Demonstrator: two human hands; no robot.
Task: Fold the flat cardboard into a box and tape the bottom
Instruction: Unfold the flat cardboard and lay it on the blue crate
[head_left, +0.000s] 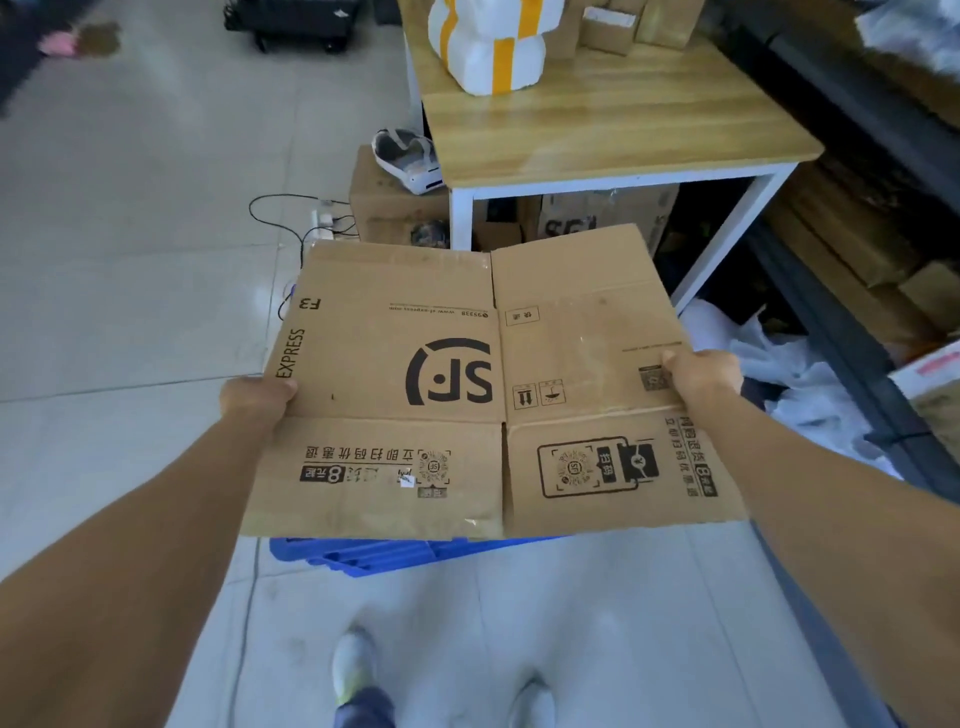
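A flat brown cardboard (467, 364) printed with a black SF logo is held level in front of me, above the floor. My left hand (254, 397) grips its left edge, thumb on top. My right hand (704, 374) grips its right edge, thumb on the printed face. The cardboard is still collapsed flat, with its flaps lying in the same plane. No tape roll shows in this view.
A wooden table (613, 130) with a white frame stands ahead, carrying a white and yellow foam piece (493, 47) and small boxes. Cartons sit under it. A blue crate (384, 553) lies on the floor below the cardboard. Cables and a power strip (322, 218) lie to the left.
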